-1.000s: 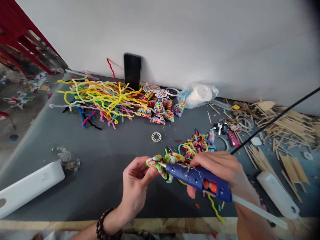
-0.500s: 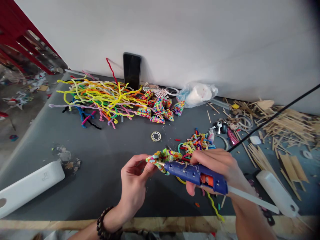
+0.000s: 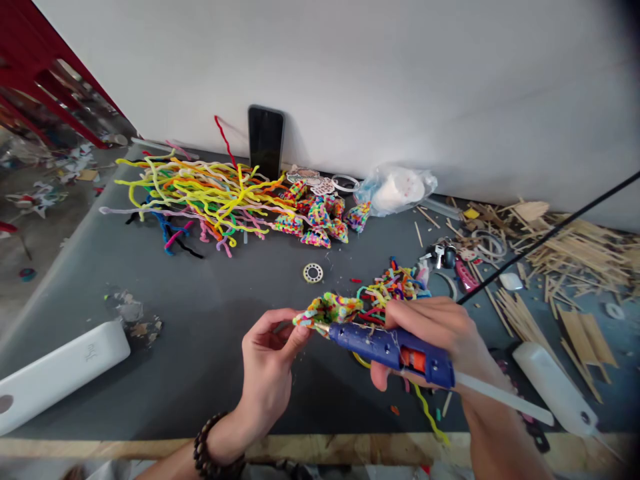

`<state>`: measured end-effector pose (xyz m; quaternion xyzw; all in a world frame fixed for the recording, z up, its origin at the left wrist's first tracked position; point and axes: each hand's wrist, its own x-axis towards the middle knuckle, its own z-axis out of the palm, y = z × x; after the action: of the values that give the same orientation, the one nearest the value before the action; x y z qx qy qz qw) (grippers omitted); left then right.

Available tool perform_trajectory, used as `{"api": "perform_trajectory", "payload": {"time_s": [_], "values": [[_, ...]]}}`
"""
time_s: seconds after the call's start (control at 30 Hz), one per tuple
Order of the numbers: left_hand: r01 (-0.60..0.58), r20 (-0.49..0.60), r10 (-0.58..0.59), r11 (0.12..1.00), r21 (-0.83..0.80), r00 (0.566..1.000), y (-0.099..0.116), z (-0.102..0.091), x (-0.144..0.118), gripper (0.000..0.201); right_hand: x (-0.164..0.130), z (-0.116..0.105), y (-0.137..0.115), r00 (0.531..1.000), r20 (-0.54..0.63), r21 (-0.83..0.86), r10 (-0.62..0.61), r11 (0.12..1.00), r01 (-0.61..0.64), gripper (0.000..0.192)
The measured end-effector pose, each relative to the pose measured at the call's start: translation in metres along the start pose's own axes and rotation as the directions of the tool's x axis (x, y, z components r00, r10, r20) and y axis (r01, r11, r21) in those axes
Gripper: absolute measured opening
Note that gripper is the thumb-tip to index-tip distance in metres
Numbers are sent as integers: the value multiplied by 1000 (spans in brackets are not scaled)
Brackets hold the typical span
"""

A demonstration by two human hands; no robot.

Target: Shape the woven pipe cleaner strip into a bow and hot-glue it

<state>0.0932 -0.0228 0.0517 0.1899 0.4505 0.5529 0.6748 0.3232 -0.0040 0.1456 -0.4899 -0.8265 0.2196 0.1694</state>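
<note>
My left hand (image 3: 270, 363) pinches the left end of a multicoloured pipe-cleaner piece (image 3: 343, 308) between thumb and fingers, just above the table. A blue hot glue gun (image 3: 373, 341) is gripped in my right hand (image 3: 435, 327), its nozzle against the piece close to my left thumb. From the gun's rear sticks out a long whitish glue stick (image 3: 505, 399). Whether glue is coming out is too small to tell. Behind the gun lies a heap of short pipe-cleaner scraps (image 3: 395, 283), partly covered by my right hand.
Long pipe cleaners (image 3: 200, 190) lie at the back left beside an upright phone (image 3: 266, 141). Several speckled pipe-cleaner pieces (image 3: 317, 217) sit near a plastic bag (image 3: 395, 190). Wooden sticks (image 3: 575, 250) cover the right side. A white bar-shaped device (image 3: 65, 377) lies at left. A black cord (image 3: 545, 237) crosses at right.
The pipe-cleaner piece has tilted slightly against the nozzle, and the glue stick has shifted a little. Both hands hold nearly the same places.
</note>
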Motion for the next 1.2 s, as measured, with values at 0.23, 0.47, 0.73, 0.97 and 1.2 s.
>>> {"api": "perform_trajectory", "payload": {"time_s": [0.23,0.47,0.73,0.97,1.2], "values": [[-30,1,30,999,-20,1000,-2,-1,1,19,-4,3,4,999,-23,-52,-31,998,30,35],[-79,-5,79,997,-19,997,0,-2,1,20,-3,2,3,996,-40,-109,-77,991,72,40],[-60,-7,60,998,-28,998,0,-2,1,20,-3,0,0,997,-47,-97,-54,994,49,43],[-62,-22,61,997,-42,998,1,0,1,23,-1,-2,-2,999,-17,-69,-29,997,28,42],[-67,-36,66,997,-47,997,2,1,1,23,-1,-1,1,996,-37,-129,-77,989,72,43]]}}
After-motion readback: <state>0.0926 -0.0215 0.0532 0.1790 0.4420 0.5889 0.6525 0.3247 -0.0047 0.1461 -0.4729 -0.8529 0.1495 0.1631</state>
